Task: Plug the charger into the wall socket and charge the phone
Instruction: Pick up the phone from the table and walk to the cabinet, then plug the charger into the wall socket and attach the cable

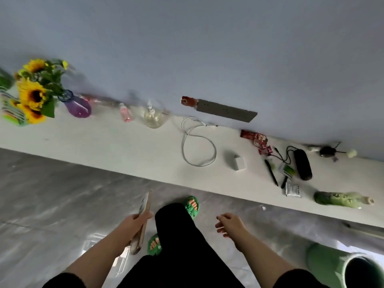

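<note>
Charger block (pixel 239 162), a small white cube, sits mid-bench near the front edge, its white cable (pixel 198 140) looped just beside it toward the wall, where a grey socket strip (pixel 226 111) is mounted above the back edge. My left hand (pixel 135 220) is closed around the phone (pixel 143 215), held on edge over the floor; my right hand (pixel 228 224) hangs loosely open and empty. I judge the block light, rigid and smooth, best pinched by its sides, and the cable limp.

L hand (pixel 136 220) grips phone (pixel 143 217) edge-on over floor; R hand (pixel 229 224) empty, fingers loose. On tabletop (pixel 104 142): white cable (pixel 197 142) coiled, charger (pixel 239 162) at its 4 o'clock, apart. Wall socket strip (pixel 225 111) at 12.
</note>
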`<state>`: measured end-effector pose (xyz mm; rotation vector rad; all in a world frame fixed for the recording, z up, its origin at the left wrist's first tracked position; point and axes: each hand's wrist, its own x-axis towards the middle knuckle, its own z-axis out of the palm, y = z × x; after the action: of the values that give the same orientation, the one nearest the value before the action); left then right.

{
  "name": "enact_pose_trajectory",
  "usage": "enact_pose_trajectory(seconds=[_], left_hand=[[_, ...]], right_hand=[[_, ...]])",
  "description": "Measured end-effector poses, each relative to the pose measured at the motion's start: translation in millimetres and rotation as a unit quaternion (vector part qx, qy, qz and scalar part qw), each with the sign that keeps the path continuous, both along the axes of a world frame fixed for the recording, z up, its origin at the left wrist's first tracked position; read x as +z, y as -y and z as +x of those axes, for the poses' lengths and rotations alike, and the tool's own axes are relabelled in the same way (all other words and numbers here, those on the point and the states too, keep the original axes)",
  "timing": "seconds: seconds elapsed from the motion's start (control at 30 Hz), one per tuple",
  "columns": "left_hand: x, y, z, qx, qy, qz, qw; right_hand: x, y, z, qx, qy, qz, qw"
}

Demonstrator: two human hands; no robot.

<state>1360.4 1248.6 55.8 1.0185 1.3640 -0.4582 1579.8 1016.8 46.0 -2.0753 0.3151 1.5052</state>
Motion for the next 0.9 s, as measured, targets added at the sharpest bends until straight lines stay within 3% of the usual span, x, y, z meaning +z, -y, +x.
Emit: enact_pose_trajectory(seconds=[0.27,0.4,0.5,0.63,0.9], left_hand=[[-50,-58,111,-0.088,-0.015,0.007,0.996],[-89,-79,161,-0.102,-0.021,0.068,0.992],[-123,-90,189,-0.109,-0.005,0.145,0.983],[-163,-100,217,-0.107,-0.048,0.213,0.970],[-221,-97,242,-0.153,-0.142,0.354,0.912]], right_hand=[[-50,-81,82,-0.066,0.027,0.006,0.997],[-88,-109,102,-0.083,0.047,-0.002,0.995],[-124,-120,113,-0.027,0.098,-0.045,0.994],[-171,-122,112,0.124,0.140,-0.114,0.976],[-221,-140,90,0.145,0.155,-0.113,0.971]])
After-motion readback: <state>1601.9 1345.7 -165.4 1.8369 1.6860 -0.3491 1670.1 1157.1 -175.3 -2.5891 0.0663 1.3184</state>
